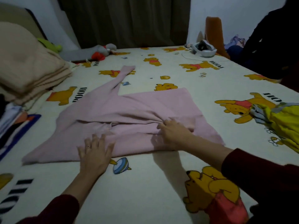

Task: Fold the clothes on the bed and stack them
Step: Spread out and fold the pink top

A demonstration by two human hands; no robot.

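A pink long-sleeved top (129, 109) lies spread on the bed's cartoon-bear sheet (145, 191), one sleeve stretched toward the far left, the other folded across the body. My left hand (95, 151) rests flat with spread fingers on the top's near edge. My right hand (173, 131) lies on the right part, its fingertips bunching a fold of the pink cloth. Yellow and grey clothes (281, 125) are heaped at the right edge.
A folded beige blanket (30, 68) and a pile of striped and dark cloth (11, 122) sit at the left. Soft toys (98, 52) and a plastic bag (203, 49) lie at the far end. Another person in dark clothes (273, 44) is at the right.
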